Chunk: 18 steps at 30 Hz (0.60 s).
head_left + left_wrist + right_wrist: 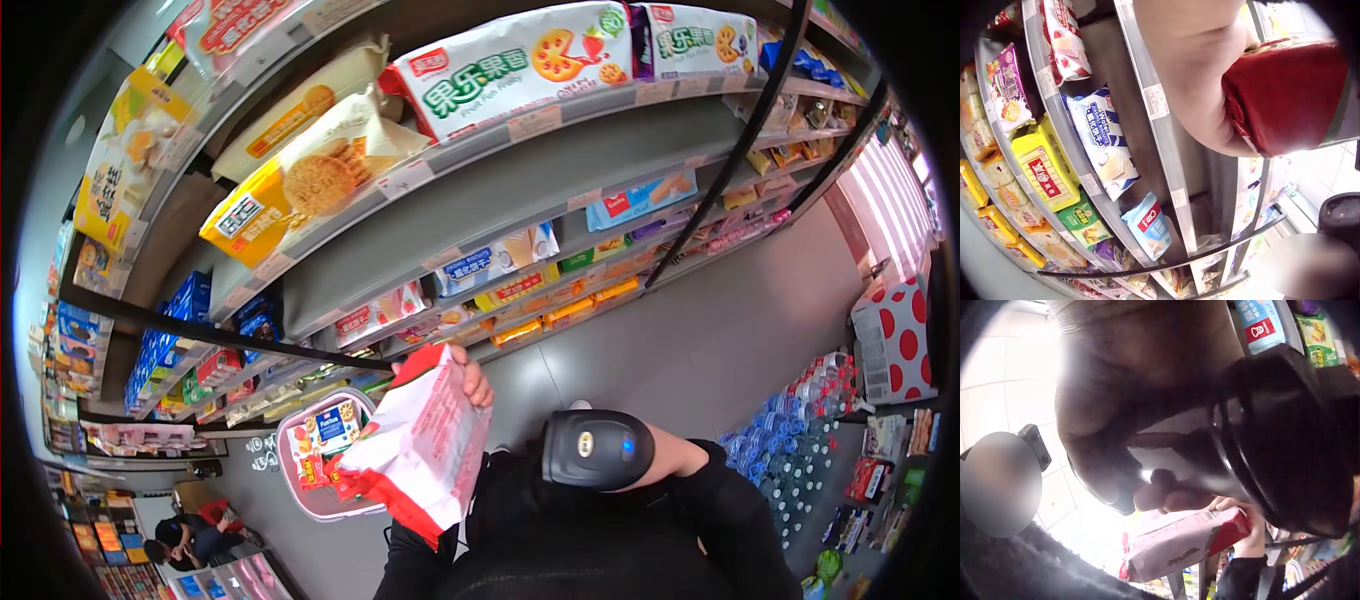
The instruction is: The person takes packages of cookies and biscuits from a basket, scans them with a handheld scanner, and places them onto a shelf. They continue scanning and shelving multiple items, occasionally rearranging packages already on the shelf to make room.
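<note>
My left hand [478, 384] grips a white and red biscuit packet [432, 432] by its edge, in front of the lower shelves. In the left wrist view the packet's red end [1288, 94] lies against the thumb side of the hand [1194, 75]. My right hand [1129, 381] is wrapped round the handle of a black barcode scanner [595, 448], which hides most of that hand in the head view. In the right wrist view the packet [1179, 547] appears beyond the scanner, with left fingers along its edge.
A pink basket [287, 475] holding several packets stands on the floor, partly behind the biscuit packet. Shelves [560, 165] of biscuits run across the front, with dark posts [735, 150]. Bottled drinks [790, 450] and a red-dotted box [893, 340] stand right. A seated person [195, 540] is at lower left.
</note>
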### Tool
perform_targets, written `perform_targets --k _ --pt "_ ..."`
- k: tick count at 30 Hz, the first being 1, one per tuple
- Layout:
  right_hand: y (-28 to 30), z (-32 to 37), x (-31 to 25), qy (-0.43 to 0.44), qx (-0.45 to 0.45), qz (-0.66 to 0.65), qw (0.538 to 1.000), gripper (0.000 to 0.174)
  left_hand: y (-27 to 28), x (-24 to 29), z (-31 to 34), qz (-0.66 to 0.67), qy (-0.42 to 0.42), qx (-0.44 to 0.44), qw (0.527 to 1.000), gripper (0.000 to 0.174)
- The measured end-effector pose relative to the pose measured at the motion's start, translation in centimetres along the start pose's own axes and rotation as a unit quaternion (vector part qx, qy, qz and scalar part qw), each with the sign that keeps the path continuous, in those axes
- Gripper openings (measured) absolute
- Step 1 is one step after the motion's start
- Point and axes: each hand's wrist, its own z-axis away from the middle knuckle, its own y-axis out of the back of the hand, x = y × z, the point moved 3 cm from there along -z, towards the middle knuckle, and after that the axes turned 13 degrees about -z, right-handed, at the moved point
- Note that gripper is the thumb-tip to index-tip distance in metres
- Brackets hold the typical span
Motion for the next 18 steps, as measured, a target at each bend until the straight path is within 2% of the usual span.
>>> perform_targets --k 1,4,5,6,8,9,12,13,16,18 --pt "0.3 -0.1 0.2 -0.016 -0.01 0.013 1.0 0.059 0.3 0.1 -0.5 -0.004 -0.016 -0.04 0.999 0.075" --pt "1.0 -0.7 0.7 -0.037 -0.02 -0.002 0.999 0.052 0.0 0.3 -1.6 -0.018 -0.038 -0.07 0.997 0.074" --pt "1.1 -0.9 0.8 -0.018 -0.014 0.025 0.999 0.041 -0.3 0.1 -1.6 -0.007 -0.041 -0.049 0.998 0.072" --pt "1.3 -1.0 0.6 -0.019 -0.015 0.023 0.999 0.041 -0.7 -0.3 -1.8 -0.008 -0.041 -0.048 0.998 0.072" --pt "1.5 -1.1 1.2 -0.165 -0.015 -0.092 0.982 0.033 -1.5 -0.9 -2.1 -0.083 -0.079 0.026 0.993 0.07" --pt "1.6 -1.4 1.5 -0.133 -0.002 -0.103 0.986 0.026 -2.8 -0.8 -2.4 -0.077 -0.057 0.036 0.995 0.069" --pt "2.0 -1.5 2.2 -0.108 0.004 -0.084 0.991 0.022 -2.2 -2.1 -2.2 -0.056 -0.077 0.039 0.995 0.069" --pt "2.0 -1.7 1.8 -0.12 0.007 -0.096 0.988 0.019 -2.1 -2.3 -2.3 -0.037 -0.076 0.004 0.996 0.071" --pt "1.9 -1.9 1.3 -0.138 0.002 -0.122 0.983 0.024 -2.5 -2.5 -2.2 -0.053 -0.055 -0.033 0.997 0.066" --pt "1.7 -1.9 1.3 -0.157 0.013 -0.133 0.979 0.027 -2.4 -2.7 -1.8 -0.056 -0.068 -0.022 0.996 0.065"
